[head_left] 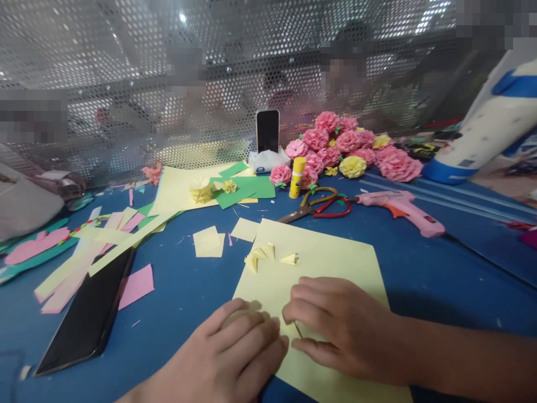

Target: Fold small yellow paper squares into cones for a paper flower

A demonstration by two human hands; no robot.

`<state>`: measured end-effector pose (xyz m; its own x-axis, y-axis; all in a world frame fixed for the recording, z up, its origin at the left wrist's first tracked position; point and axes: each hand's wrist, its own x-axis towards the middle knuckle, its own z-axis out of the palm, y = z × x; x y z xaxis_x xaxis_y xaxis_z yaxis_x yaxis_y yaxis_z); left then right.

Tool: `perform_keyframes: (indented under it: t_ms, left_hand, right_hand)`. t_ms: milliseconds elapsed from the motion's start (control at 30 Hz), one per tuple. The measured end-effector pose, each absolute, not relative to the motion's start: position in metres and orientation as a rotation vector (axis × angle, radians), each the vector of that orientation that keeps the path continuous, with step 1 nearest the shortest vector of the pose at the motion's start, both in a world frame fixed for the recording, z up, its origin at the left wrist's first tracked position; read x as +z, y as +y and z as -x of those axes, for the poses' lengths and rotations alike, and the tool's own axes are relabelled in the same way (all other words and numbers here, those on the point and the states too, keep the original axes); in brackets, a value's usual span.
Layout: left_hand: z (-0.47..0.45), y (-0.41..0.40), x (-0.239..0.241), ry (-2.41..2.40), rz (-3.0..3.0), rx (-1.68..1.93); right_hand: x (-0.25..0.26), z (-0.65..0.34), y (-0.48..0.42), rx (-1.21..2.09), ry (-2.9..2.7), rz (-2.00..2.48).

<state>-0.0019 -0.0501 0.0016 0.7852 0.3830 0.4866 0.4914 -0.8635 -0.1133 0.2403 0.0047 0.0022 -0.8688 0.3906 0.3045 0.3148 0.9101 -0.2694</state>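
Observation:
My right hand (342, 327) is closed around what looks like a small folded piece of pale yellow paper (298, 330); only its thin edge shows between thumb and fingers. Close beside it, my left hand (235, 350) has its fingers curled together, and whatever they hold is hidden. Both hands are over a large pale yellow sheet (335, 252) that lies flat on the blue table. Just beyond the fingers, small folded yellow paper pieces (262, 254) rest on that sheet.
Past the sheet lie scissors (331, 204), a pink glue gun (403, 210) with a cord, and an upright glue stick (297, 178). Pink paper flowers (348, 140) are heaped behind. A black tablet (90, 313) and paper strips (111, 240) lie left; a phone (267, 131) stands at the back.

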Motion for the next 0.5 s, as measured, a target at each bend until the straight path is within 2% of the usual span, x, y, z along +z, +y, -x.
perform_keyframes:
  t_ms: [200,367,500]
  left_hand:
    - [0.005,-0.047,-0.013,-0.71,2.794,-0.855]
    - [0.009,-0.044,-0.013,-0.705,2.823,-0.859]
    - [0.008,-0.045,-0.013,-0.671,2.804,-0.793]
  right_hand:
    - [0.005,-0.246,0.02,0.3,-2.731,0.355]
    - [0.007,-0.252,0.038,0.333,-2.719,0.033]
    - [0.008,-0.254,0.046,0.323,-2.739,-0.043]
